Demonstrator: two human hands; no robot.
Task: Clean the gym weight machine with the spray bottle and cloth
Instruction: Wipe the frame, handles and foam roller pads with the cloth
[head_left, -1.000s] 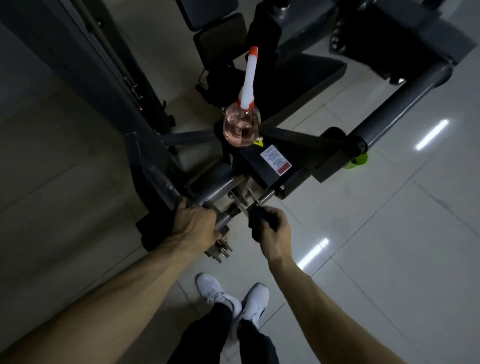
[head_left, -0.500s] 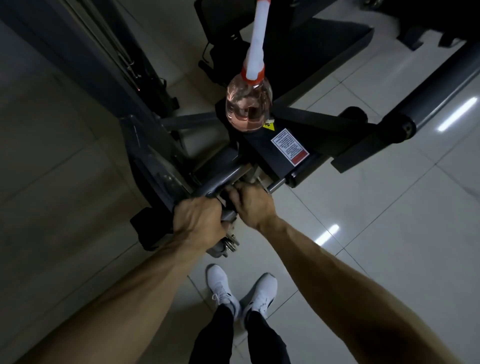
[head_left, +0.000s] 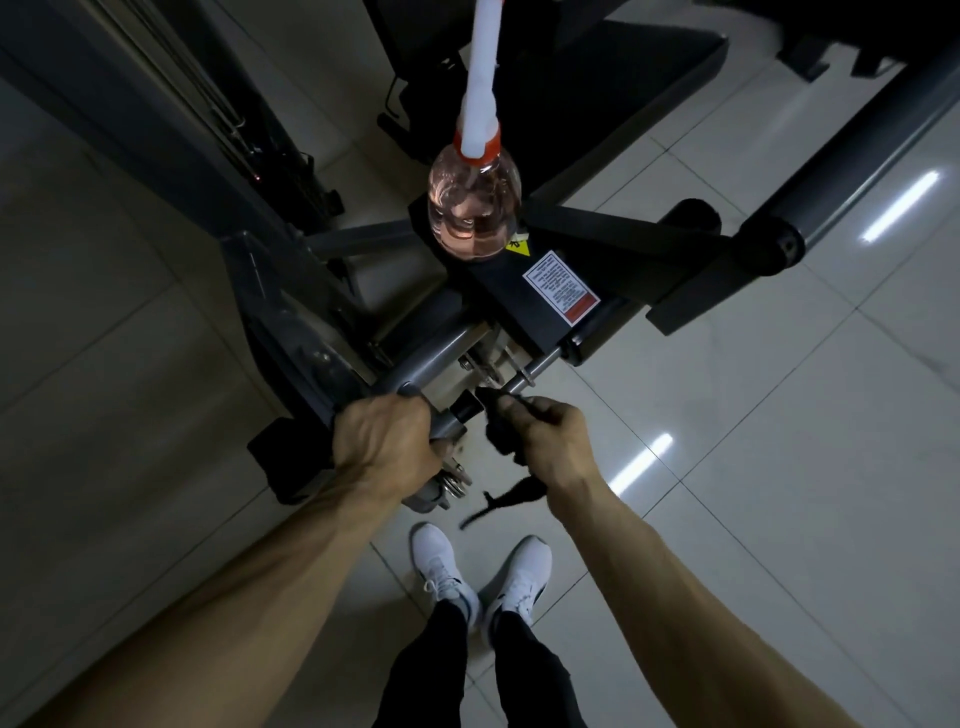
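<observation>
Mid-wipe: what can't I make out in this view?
All in the head view.
The top edge cuts off the nozzle of the spray bottle.
Print on the warning label: too small to read.
Fingers of the left hand curl under the bar, hidden by the hand itself.
The cloth in the right hand: dark against shadow, edges lost.

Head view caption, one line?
Left hand grips machine bar, right hand holds dark cloth; spray bottle stands on frame.

Colours: spray bottle (head_left: 474, 208) clear, pink liquid, orange collar, white head; cloth (head_left: 500, 439) black; weight machine (head_left: 498, 291) black and dark grey; label (head_left: 561, 287) white, red block; sticker (head_left: 518, 251) yellow; shoes (head_left: 441, 564) white; floor (head_left: 779, 467) pale grey tiles, gridded.
</observation>
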